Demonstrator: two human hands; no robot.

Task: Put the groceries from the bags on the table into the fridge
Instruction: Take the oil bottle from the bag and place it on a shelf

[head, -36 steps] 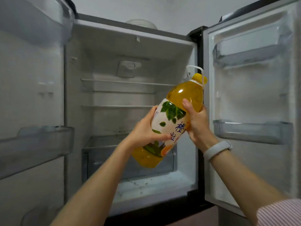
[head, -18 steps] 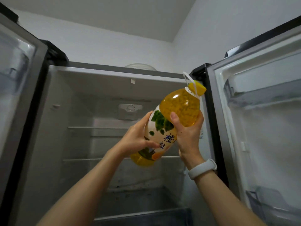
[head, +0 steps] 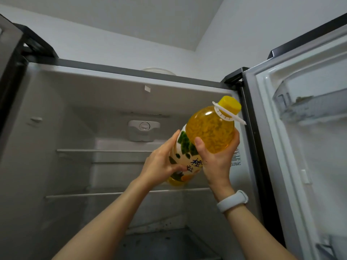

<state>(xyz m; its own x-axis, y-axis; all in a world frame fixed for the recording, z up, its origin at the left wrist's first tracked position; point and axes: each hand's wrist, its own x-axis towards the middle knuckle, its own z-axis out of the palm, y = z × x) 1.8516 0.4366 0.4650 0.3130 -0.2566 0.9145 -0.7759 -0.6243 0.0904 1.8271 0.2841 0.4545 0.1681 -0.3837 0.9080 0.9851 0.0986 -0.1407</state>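
Observation:
A big orange juice bottle (head: pixel 210 132) with a yellow cap and a white carry ring is held tilted, cap up and to the right, in front of the open fridge (head: pixel 112 94). My left hand (head: pixel 161 162) grips its lower labelled part from the left. My right hand (head: pixel 216 160) wraps the upper body from below, thumb on the front. The bottle's base sits just above the level of the second glass shelf (head: pixel 93 195), at the right side of the fridge interior. The bags and table are out of view.
Upper glass shelf (head: pixel 97 151) and the thermostat housing (head: pixel 143 130) lie behind the bottle. The right door (head: pixel 308 166) stands open with a clear bin (head: pixel 308 107) near its top. The left door edge (head: pixel 9 72) is at far left. A white lid (head: pixel 159 70) sits atop the fridge.
The view has tilted upward, from the lower shelves and drawer to the fridge's top. Both hands have kept their grip and lifted the bottle toward the upper shelves.

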